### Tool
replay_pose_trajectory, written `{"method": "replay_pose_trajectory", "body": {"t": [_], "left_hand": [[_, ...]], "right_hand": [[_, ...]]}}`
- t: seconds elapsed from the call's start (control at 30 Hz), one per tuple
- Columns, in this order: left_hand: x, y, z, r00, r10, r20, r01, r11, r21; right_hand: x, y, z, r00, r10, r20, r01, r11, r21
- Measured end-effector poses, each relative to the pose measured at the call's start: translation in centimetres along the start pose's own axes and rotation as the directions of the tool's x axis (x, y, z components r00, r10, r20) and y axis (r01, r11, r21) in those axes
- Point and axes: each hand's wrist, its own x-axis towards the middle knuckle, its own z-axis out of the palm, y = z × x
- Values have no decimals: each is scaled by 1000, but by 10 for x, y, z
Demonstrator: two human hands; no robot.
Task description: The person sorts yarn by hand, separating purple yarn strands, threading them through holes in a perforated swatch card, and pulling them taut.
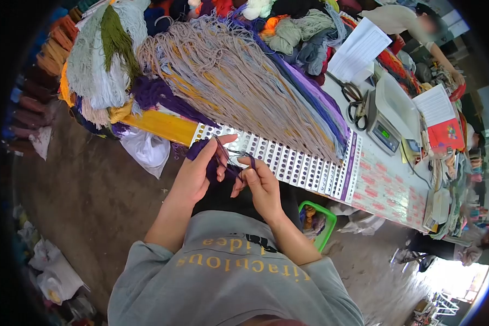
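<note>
Okay, dark purple yarn (198,149) sits between the left grip (196,169) and the right grip (262,187), at the near edge of the tabletop (388,187). Should handle light, soft and limp, likely to tangle; best held by the gathered bunch, loose strands pinched near their ends. Left holds the bunch between thumb and fingers; right pinches strands, thumb to forefinger. Looks thin, dense at the left, straggly and crossed across the gap. Strand count: can't tell.

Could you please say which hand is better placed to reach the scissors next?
Probably the right hand: though both hold purple yarn, it sits nearer the scissors than the left hand.
</note>
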Motion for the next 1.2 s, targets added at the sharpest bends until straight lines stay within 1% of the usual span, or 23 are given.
{"method": "replay_pose_trajectory", "body": {"t": [0.07, 0.13, 0.27, 0.33, 0.4, 0.47, 0.57, 0.63, 0.8, 1.2], "left_hand": [[-1, 0, 2, 1000, -8, -9, 8, 1000, -6], [-2, 1, 2, 1000, -21, -17, 21, 1000, -2], [-1, -1, 2, 1000, 8, -22, -7, 999, 36], [0, -2, 2, 1000, -1, -25, 2, 1000, 26], [-1, -1, 2, 1000, -2, -22, 3, 1000, 27], [1, -2, 2, 1000, -5, -13, 6, 1000, 27], [1, -2, 1, 999, 18, -37, -16, 999, 43], [1, -1, 4, 997, -13, -81, 15, 1000, 23], [3, -2, 3, 999, -2, -50, 4, 999, 32], [3, -2, 4, 997, 18, -75, -18, 1000, 5]], "right_hand": [[-1, -3, 2, 1000, 16, -25, -17, 999, -36], [-1, -5, 3, 999, 33, -31, -33, 999, -2], [-2, -4, 5, 993, 117, -34, -113, 990, 84], [-1, -3, 5, 992, 120, -32, -120, 993, -8], [-1, -5, 7, 989, 138, -53, -137, 990, 11], [0, -5, 7, 985, 154, -79, -147, 985, 91], [1, -4, 7, 988, 129, -88, -119, 987, 112], [0, -4, 7, 988, 127, -91, -118, 988, 101], [0, -4, 4, 987, 131, -94, -118, 984, 135], [-2, -8, 5, 989, 100, -105, -88, 990, 112]]}}
